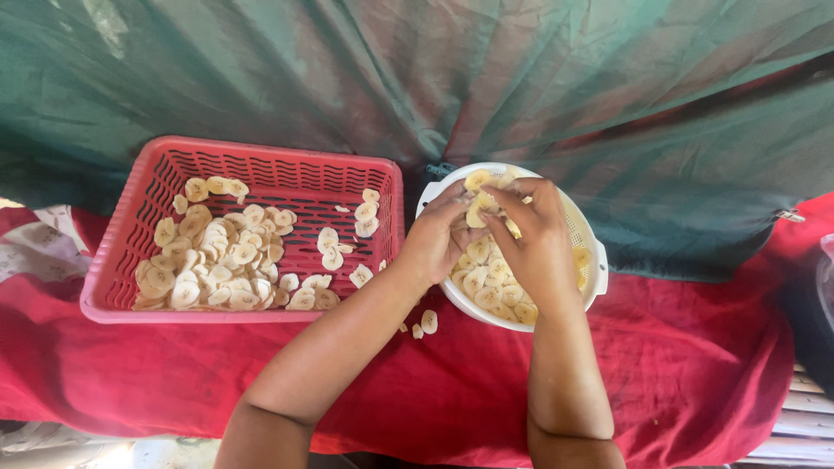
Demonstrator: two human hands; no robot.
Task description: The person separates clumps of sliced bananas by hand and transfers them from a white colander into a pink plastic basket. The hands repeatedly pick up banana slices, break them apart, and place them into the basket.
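Observation:
My left hand (437, 239) and my right hand (532, 234) meet over a white colander bowl (596, 280) holding several pale banana slices (486, 291). Together the fingers pinch a few stuck slices (479, 208) above the bowl. To the left sits a red plastic basket (261, 161) with a layer of separated banana slices (221, 260) spread mostly over its left half. Two loose slices (425, 325) lie on the red cloth (678, 365) between the basket and the bowl.
A green netting (521, 78) hangs behind the basket and bowl. The red cloth covers the work surface. A patterned fabric (35, 247) shows at the left edge, and stacked pale boards (804, 417) at the lower right.

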